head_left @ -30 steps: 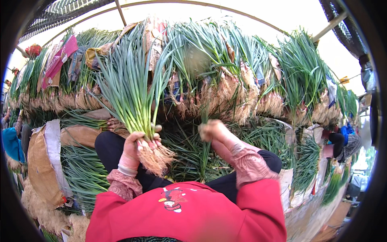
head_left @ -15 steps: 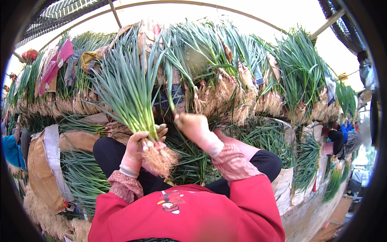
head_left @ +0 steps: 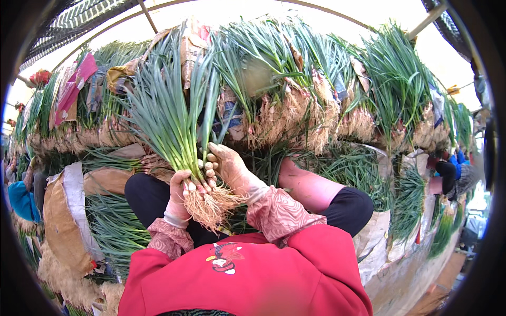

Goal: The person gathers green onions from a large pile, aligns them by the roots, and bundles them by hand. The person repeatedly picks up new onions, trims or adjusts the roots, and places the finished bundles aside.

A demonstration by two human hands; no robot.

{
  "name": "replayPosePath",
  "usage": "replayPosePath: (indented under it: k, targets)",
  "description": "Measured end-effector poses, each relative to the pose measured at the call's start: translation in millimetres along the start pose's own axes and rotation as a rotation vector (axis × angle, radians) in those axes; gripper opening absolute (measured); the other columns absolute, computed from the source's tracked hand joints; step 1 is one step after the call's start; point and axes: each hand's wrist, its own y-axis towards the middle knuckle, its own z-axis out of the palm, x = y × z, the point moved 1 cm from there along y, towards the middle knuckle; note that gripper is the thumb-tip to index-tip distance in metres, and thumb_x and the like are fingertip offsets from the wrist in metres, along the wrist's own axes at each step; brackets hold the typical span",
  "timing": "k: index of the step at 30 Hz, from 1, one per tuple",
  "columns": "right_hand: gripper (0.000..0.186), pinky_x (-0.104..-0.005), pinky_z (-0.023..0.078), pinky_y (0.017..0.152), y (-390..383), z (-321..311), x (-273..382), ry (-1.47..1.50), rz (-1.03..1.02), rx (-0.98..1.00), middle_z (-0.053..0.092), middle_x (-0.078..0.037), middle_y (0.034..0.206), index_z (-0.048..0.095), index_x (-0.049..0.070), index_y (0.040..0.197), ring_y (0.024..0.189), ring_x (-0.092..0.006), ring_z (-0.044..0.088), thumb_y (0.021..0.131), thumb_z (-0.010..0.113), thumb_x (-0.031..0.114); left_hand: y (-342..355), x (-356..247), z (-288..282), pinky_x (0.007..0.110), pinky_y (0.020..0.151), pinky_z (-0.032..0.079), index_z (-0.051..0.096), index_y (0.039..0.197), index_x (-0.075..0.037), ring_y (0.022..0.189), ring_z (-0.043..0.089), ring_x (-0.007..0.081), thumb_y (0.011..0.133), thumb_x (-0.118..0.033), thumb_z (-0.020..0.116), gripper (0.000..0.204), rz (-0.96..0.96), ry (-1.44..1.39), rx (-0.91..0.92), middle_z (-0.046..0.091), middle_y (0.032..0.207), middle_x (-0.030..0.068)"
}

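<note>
Bunch of long, smooth green stalks, with pale bulbs and stringy tan roots below, sits between the hands: left hand clamped round its base, right hand curled on its right-edge stalks. Beyond: piled leafy green bunches.

The plant bunch is held in the left fingers, the right fingers placed at its right side; behind, other plants are stacked in a row; sacking is laid to the left.
</note>
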Motion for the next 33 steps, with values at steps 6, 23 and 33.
replayPosePath:
  k: [6, 23, 33]
  targets:
    - [0.013, -0.0251, 0.047, 0.059, -21.6, -18.0, 49.2, -0.214, -0.44, -0.098, 0.062, -0.004, 0.079, 0.063, 0.003, 0.094, 0.063, -0.0129, 0.056, 0.086, 0.059, 0.013, 8.0, 3.6, -18.1, 0.035, 0.077, 0.047, 0.05, 0.111, 0.0, 0.094, 0.051, 0.0214, 0.074, -0.019, 0.061, 0.043, -0.19, -0.079, 0.028, 0.051, 0.104, 0.0106]
    - [0.02, -0.0299, 0.049, 0.059, -71.5, -63.7, 54.1, -1.162, -0.264, -0.243, 0.065, -0.008, 0.076, 0.065, 0.004, 0.089, 0.062, -0.02, 0.061, 0.083, 0.062, 0.023, 10.6, 10.7, -32.1, 0.044, 0.086, 0.048, 0.052, 0.117, 0.009, 0.097, 0.058, 0.0302, 0.079, -0.02, 0.056, 0.048, -0.117, -0.049, -0.072, 0.06, 0.11, 0.0206]
    - [0.039, -0.0361, 0.052, 0.065, 2.2, -45.7, 89.3, -1.58, -0.274, -0.618, 0.066, -0.019, 0.077, 0.067, 0.001, 0.09, 0.068, -0.0289, 0.065, 0.084, 0.062, 0.039, 13.3, 1.2, -3.2, 0.042, 0.085, 0.05, 0.04, 0.131, 0.007, 0.092, 0.061, 0.0275, 0.078, -0.019, 0.055, 0.061, -0.113, -0.038, 0.011, 0.062, 0.103, 0.0161]
